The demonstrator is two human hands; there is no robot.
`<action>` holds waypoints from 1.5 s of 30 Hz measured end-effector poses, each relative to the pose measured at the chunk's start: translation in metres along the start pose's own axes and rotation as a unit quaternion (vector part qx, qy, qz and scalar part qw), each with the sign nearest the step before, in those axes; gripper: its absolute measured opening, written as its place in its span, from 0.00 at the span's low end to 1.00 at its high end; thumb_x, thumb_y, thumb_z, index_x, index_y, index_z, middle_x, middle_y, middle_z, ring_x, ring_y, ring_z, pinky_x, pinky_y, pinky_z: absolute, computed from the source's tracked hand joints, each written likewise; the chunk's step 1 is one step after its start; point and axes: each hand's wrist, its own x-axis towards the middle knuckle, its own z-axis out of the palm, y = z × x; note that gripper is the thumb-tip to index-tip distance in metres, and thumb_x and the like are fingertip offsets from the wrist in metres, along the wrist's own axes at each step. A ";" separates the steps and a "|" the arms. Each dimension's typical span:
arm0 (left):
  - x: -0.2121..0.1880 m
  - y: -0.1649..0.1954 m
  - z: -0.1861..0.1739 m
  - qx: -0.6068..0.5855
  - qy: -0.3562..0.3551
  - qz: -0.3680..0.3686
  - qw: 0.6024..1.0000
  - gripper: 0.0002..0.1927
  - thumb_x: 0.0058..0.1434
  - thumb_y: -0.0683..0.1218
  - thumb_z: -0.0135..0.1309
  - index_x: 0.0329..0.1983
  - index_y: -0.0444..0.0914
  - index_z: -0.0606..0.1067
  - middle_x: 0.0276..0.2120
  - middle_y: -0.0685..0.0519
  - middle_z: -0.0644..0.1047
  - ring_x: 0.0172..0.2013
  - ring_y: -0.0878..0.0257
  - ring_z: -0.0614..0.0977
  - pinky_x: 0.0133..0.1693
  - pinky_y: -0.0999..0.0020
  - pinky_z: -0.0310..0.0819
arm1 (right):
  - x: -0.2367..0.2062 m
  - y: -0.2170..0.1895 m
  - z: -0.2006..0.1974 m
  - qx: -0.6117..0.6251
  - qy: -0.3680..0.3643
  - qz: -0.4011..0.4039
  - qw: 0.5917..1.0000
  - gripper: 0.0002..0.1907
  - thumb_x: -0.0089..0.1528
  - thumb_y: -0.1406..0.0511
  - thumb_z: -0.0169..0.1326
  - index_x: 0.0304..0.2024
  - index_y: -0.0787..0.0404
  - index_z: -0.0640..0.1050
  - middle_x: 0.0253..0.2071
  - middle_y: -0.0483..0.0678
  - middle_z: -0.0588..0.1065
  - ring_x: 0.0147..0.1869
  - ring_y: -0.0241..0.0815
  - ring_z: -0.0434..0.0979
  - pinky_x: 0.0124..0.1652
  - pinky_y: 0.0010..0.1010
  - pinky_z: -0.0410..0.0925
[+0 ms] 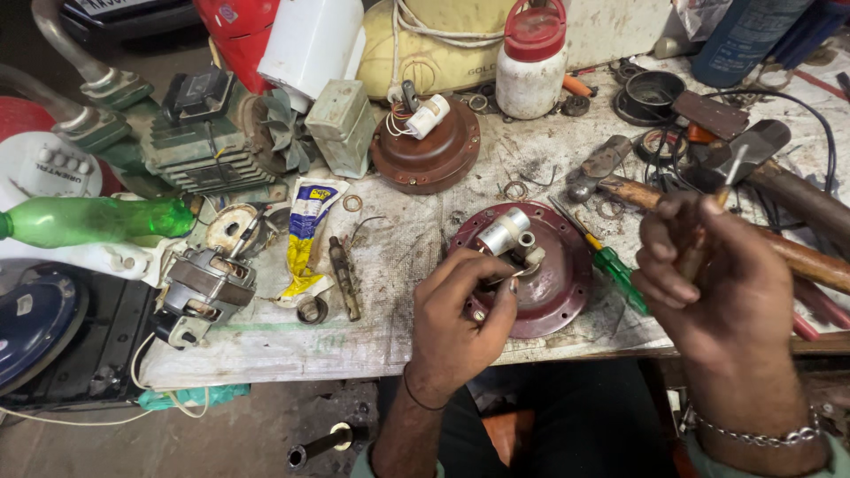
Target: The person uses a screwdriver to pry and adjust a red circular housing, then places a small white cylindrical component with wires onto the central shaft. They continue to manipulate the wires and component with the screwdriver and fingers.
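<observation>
Maroon motor cover (553, 292) near bench edge, left hand (456, 323) pinching its wire, right hand (717, 274) gripping thin tool (731, 170).

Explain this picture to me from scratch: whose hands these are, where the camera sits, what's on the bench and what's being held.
There is no machine here: a person works with bare hands, filmed by a camera on their head looking down. The left hand pinches small parts on a dark red round motor cover, beside a silver cylindrical capacitor. The right hand grips a thin tool, raised above the workbench. Around them lie a green-handled screwdriver, a second round cover, a small motor, a yellow tube and a green bottle.
</observation>
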 end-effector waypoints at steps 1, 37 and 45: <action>0.000 0.000 0.000 -0.001 0.003 0.000 1.000 0.08 0.61 0.36 0.59 0.44 0.33 0.77 0.38 0.50 0.79 0.32 0.67 0.84 0.31 0.75 0.78 | 0.000 -0.002 0.003 0.018 0.000 -0.004 1.000 0.14 0.68 0.60 0.54 0.39 0.66 0.78 0.26 0.50 0.71 0.18 0.32 0.61 0.18 0.19 0.55; -0.005 -0.009 0.007 -0.005 0.020 0.008 1.000 0.18 0.60 0.34 0.58 0.52 0.36 0.72 0.39 0.53 0.78 0.36 0.66 0.83 0.35 0.73 0.77 | -0.008 0.001 0.023 -0.050 0.008 -0.046 0.998 0.08 0.63 0.71 0.58 0.45 0.65 0.80 0.26 0.41 0.70 0.23 0.28 0.65 0.22 0.18 0.57; -0.004 -0.006 0.012 -0.007 0.032 0.012 0.999 0.16 0.59 0.34 0.59 0.51 0.36 0.73 0.37 0.51 0.79 0.35 0.62 0.83 0.37 0.69 0.78 | -0.023 0.038 0.044 -0.662 -0.079 -0.319 0.673 0.13 0.59 0.70 0.65 0.45 0.64 0.81 0.42 0.49 0.80 0.34 0.34 0.78 0.30 0.23 0.69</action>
